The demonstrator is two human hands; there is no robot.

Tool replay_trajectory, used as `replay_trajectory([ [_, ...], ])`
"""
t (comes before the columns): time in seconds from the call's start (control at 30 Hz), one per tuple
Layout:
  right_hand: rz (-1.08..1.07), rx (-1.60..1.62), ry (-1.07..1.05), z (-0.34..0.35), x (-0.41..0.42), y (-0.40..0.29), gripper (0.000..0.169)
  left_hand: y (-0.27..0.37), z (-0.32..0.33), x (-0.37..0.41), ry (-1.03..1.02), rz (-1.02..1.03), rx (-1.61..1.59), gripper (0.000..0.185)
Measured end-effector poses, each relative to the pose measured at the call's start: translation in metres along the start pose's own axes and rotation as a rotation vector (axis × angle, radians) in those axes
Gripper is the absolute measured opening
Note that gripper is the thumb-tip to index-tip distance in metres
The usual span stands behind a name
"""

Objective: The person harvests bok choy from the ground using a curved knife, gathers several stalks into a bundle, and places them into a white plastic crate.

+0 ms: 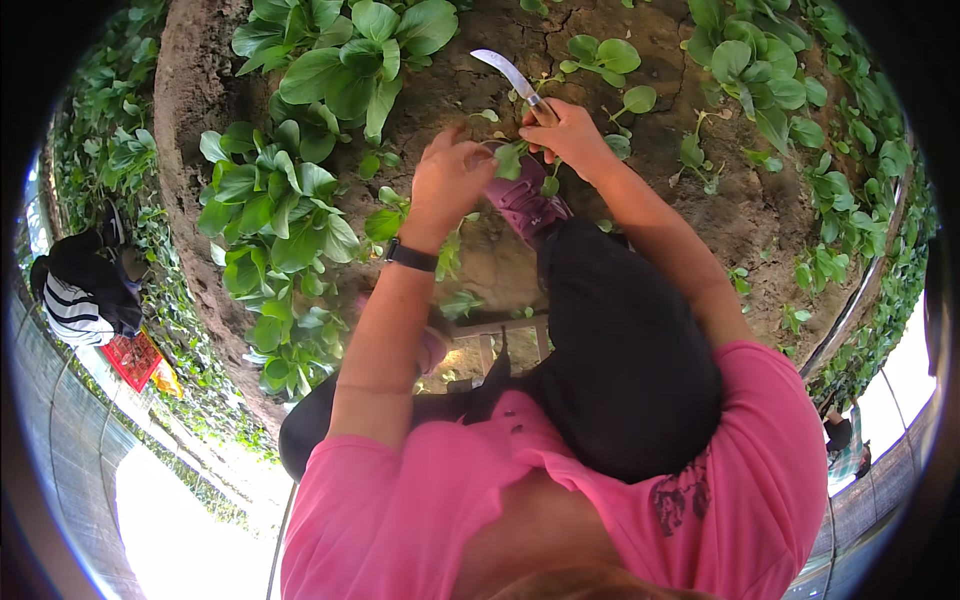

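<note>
My right hand (566,135) grips the wooden handle of a curved-blade knife (504,69), its tip pointing up and left. The same hand also touches a small leafy green plant (510,159), which hangs below its fingers. Close on the left is my left hand (452,169), slightly blurred, its fingers curled near the plant's stem; whether it grips anything is unclear. Both hands are over the toe of a purple shoe (525,199). Large leafy greens (281,202) grow in the soil left of my left hand.
Cracked brown soil (660,150) bears small seedlings (604,60) and a leafy row (757,67) at right. A low metal frame (502,327) stands between my legs. At far left, a person (90,285) is beside a red crate (133,358); another person (847,442) is at far right.
</note>
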State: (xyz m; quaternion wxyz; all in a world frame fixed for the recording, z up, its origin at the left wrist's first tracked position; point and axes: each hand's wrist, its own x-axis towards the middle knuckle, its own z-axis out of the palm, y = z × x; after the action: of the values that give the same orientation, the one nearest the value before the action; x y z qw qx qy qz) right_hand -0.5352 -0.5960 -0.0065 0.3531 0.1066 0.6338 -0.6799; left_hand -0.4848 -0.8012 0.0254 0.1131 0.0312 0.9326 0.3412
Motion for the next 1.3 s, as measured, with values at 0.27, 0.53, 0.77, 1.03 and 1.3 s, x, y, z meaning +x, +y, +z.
replay_trajectory([
  [0.27,-0.207,0.032,0.375,-0.02,-0.026,-0.002,0.02,0.055,0.036,0.076,-0.46,-0.121,0.011,0.033],
  [0.53,-0.213,0.277,0.761,-0.082,-0.038,0.006,0.021,0.116,0.1,0.129,-0.5,0.445,0.391,0.026],
  [0.77,0.114,0.034,0.592,-0.064,-0.033,0.032,0.028,0.074,0.096,0.131,-0.496,0.258,0.528,0.033],
  [1.03,0.145,-0.542,0.574,-0.083,-0.011,0.052,0.044,0.066,0.092,0.128,-0.491,0.202,0.513,0.038],
  [1.3,0.115,-0.662,0.597,-0.074,-0.006,0.057,0.044,0.056,0.097,0.127,-0.395,0.15,0.443,0.037],
])
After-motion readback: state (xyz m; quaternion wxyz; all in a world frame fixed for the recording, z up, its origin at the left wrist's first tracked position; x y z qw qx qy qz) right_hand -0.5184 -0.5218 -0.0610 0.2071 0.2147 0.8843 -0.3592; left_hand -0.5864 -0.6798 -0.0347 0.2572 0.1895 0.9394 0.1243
